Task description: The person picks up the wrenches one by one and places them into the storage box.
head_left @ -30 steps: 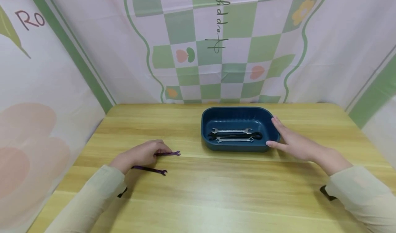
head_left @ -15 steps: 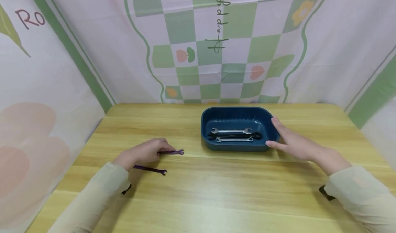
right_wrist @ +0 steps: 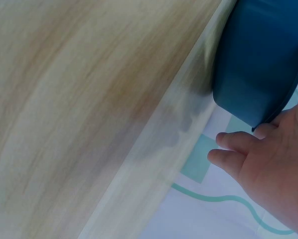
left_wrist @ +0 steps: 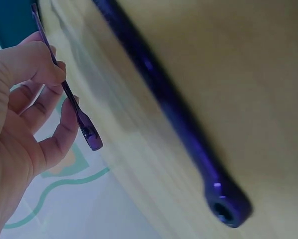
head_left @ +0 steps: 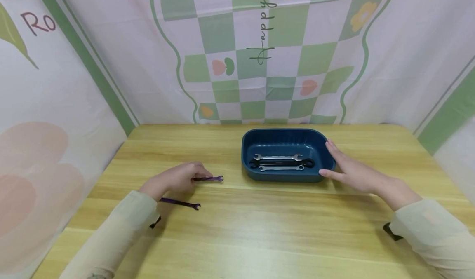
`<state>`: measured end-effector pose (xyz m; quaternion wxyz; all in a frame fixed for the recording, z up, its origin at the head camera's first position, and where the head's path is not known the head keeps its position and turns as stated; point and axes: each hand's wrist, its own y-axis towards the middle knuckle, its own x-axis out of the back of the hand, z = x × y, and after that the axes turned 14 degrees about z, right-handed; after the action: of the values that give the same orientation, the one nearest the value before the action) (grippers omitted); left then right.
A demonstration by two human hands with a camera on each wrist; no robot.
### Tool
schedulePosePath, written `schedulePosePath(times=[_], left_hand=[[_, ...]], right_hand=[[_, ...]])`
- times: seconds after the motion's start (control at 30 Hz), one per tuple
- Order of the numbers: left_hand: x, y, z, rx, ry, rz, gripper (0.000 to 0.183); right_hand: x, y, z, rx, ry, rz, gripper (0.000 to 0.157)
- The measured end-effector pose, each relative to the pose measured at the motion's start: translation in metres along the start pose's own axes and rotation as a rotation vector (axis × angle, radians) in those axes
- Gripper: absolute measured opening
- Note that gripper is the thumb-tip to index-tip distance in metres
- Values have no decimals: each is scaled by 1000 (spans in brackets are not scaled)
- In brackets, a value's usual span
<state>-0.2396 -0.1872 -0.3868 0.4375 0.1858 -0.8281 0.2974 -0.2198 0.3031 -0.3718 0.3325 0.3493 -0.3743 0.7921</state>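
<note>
My left hand (head_left: 178, 178) pinches a purple combination wrench (head_left: 214, 179) between thumb and fingers. Its open end points right in the head view, and its ring end (left_wrist: 91, 137) shows in the left wrist view. A second purple wrench (head_left: 182, 203) lies on the table below that hand, partly hidden by the wrist in the head view. My right hand (head_left: 358, 175) rests against the right end of a dark blue bin (head_left: 285, 177), fingers extended and thumb at the near corner. Inside the bin lie a silver wrench (head_left: 276, 157), a black wrench (head_left: 283, 163) and another silver wrench (head_left: 283, 168).
The wooden table (head_left: 237, 229) stretches around the bin and both hands. A patterned cloth (head_left: 252, 93) hangs behind its far edge, and more printed cloth (head_left: 44, 106) stands along the left side.
My left hand has moved slightly right and away from me, carrying the pinched wrench along. The second purple wrench, the bin and my right hand stay where they were.
</note>
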Motion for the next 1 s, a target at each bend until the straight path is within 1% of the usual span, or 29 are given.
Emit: schedulePosePath(times=[0.17, 0.4, 0.6, 0.8, 1.0], left_hand=[[6, 5, -3, -20, 16, -7, 54], [16, 10, -7, -39, 23, 11, 60], [24, 10, -11, -27, 11, 25, 64], [34, 8, -13, -21, 12, 17, 68], [42, 9, -14, -30, 1, 18, 66]], right_hand=[[-1, 1, 0, 0, -2, -10, 92], [-2, 0, 0, 3, 0, -25, 91], [-3, 1, -1, 6, -4, -37, 91], [-2, 1, 0, 6, -2, -37, 91], [-1, 0, 0, 3, 0, -23, 91]])
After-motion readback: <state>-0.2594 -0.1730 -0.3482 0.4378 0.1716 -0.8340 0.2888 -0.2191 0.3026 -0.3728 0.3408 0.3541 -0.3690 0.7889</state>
